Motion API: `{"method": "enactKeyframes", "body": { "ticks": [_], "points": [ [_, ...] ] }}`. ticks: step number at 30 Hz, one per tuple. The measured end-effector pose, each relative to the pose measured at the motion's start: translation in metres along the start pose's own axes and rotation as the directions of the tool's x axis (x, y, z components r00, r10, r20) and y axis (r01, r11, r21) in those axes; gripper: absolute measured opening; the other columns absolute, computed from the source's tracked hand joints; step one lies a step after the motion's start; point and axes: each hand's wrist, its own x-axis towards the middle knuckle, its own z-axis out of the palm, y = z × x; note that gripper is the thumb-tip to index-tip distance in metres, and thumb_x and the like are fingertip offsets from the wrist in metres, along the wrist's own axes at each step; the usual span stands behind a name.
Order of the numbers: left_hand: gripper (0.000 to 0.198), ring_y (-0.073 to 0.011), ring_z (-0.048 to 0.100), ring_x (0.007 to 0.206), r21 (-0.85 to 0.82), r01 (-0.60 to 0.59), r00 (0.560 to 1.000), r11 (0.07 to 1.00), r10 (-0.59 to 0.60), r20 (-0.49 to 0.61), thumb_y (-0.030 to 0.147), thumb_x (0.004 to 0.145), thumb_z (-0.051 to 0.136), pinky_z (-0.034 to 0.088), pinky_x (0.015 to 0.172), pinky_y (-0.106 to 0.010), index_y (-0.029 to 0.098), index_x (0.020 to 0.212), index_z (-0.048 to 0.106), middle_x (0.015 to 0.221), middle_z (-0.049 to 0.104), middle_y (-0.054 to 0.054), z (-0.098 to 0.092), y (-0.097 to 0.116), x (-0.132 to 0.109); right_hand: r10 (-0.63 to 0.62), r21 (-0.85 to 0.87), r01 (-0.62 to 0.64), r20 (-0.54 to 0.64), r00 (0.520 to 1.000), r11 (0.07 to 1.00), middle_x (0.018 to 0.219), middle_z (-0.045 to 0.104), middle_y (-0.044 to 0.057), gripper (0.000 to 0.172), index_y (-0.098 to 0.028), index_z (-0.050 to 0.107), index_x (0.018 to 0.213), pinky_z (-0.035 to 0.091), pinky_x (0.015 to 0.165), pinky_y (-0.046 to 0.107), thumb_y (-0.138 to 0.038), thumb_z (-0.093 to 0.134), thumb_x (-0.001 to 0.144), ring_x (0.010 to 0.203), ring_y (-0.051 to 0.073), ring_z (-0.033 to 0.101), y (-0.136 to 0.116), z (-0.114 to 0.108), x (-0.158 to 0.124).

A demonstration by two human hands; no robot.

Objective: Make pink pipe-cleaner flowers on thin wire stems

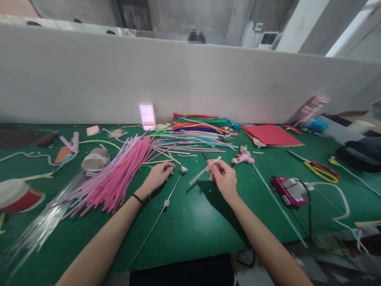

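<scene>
My right hand is closed, pinching a short pale lilac pipe cleaner that slants down to the left. Beneath that hand, a dark blade tip and bits of a coloured handle show, mostly hidden. My left hand hovers at or rests on the table with its fingers curled together; whether they grip anything is hidden. A fine clear loop curves beside its wrist. Between both hands lies a thin rod with a small pink heart at its tip and a round pink piece partway along.
Pink and lilac pipe cleaners lie bundled at left, near clear-wrapped silvery sticks and a paper cup. Multicoloured pipe cleaners are piled behind. To the right are a pink glue gun, scissors, a purple power strip and red sheets.
</scene>
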Motion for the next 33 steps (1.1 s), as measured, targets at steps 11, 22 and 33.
{"method": "enactKeyframes", "body": {
  "ticks": [11, 22, 33],
  "points": [
    [0.026, -0.0221, 0.062, 0.097, 0.397, -0.304, 0.918, 0.866, 0.378, -0.123, 0.034, 0.090, 0.049, 0.049, 0.089, -0.037, 0.020, 0.102, 0.068, 0.103, 0.069, -0.006, -0.014, -0.003, 0.001, -0.119, -0.403, 0.156, 0.116, 0.986, 0.902, 0.054, 0.052, -0.004, 0.031, -0.019, 0.055, 0.068, 0.036, 0.054, 0.023, -0.043, 0.059, 0.088, 0.050, 0.010, 0.048, 0.005, 0.001, -0.004],
    [0.028, -0.0235, 0.054, 0.119, 0.456, -0.503, 0.854, 0.734, 0.504, 0.130, 0.026, 0.092, 0.051, 0.042, 0.104, -0.043, 0.023, 0.116, 0.064, 0.125, 0.061, -0.008, 0.009, -0.007, -0.005, -0.230, -0.627, 0.288, 0.175, 0.958, 0.724, 0.058, 0.054, -0.002, 0.029, -0.020, 0.052, 0.071, 0.032, 0.056, 0.023, -0.038, 0.050, 0.093, 0.054, 0.012, 0.049, 0.007, 0.002, -0.007],
    [0.022, -0.0226, 0.055, 0.108, 0.464, -0.498, 0.857, 0.733, 0.498, 0.134, 0.027, 0.094, 0.050, 0.044, 0.097, -0.040, 0.021, 0.110, 0.063, 0.113, 0.063, -0.007, 0.016, -0.005, -0.007, -0.121, -0.550, 0.253, 0.264, 0.957, 0.796, 0.059, 0.058, -0.002, 0.028, -0.021, 0.055, 0.075, 0.036, 0.058, 0.024, -0.040, 0.048, 0.094, 0.054, 0.013, 0.053, 0.010, 0.007, -0.008]
  ]
}}
